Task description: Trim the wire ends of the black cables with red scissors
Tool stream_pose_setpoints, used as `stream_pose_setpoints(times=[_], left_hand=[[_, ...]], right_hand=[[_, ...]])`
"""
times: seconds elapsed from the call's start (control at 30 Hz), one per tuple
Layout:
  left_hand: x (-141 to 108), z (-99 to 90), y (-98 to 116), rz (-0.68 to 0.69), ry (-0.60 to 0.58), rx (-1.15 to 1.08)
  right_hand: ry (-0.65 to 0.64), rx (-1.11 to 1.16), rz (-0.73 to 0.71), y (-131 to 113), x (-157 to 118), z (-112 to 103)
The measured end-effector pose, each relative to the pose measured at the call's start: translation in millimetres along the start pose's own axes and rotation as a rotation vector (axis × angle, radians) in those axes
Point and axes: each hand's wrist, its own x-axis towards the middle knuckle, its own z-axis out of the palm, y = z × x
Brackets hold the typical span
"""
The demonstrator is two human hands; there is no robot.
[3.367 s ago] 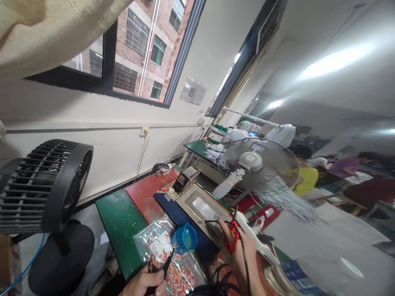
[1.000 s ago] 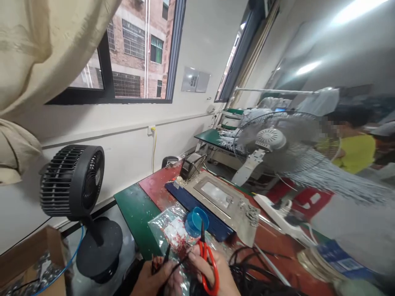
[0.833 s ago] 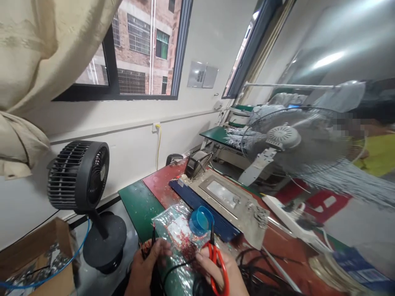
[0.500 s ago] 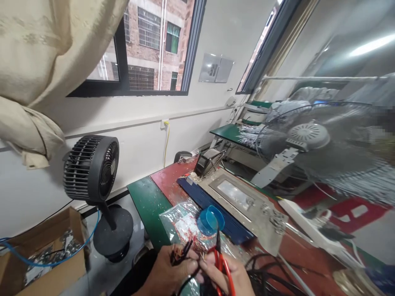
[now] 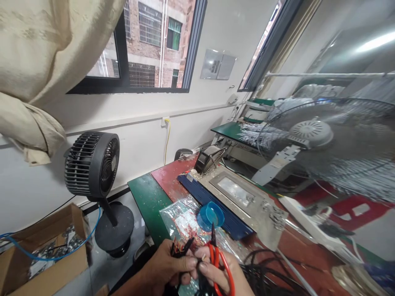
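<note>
Near the bottom centre, my left hand [image 5: 173, 265] is closed around a bundle of dark cables [image 5: 182, 249] with thin coloured wire ends. Close beside it, my right hand [image 5: 220, 273] holds red-handled scissors [image 5: 222, 263], their dark tips pointing up and away. Its thumb and fingertips pinch close to my left fingertips; what lies between them is too small to tell. Just beyond the hands, a clear plastic bag [image 5: 182, 220] bears many red and pale scraps. A blue round container [image 5: 210, 216] sits at its right.
Black cables [image 5: 265, 271] lie right of my hands. A blue tray [image 5: 216, 207], a beige metal panel [image 5: 256, 218] and a small black fan [image 5: 208, 159] stand beyond. A large fan [image 5: 311, 133] is at right; a floor fan [image 5: 92, 164] and cardboard box [image 5: 58, 267] are left.
The scissors, still in my right hand, have turned slightly, their tips now further left. My left hand and the cables have shifted slightly. The view has moved a little.
</note>
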Motion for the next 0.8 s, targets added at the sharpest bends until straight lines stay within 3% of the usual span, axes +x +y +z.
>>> stream_pose_setpoints(times=[0.37, 0.47, 0.8], left_hand=[[-12, 5.7, 13, -0.085, 0.019, -0.025], [-14, 6.6, 13, -0.108, 0.030, -0.005], [-4, 5.2, 7, -0.102, 0.247, -0.112]], right_hand=[[0.195, -0.284, -0.143, 0, -2, 4], [0.176, -0.339, -0.162, -1, -2, 6], [0.326, -0.463, -0.185, -9, 5, -6]])
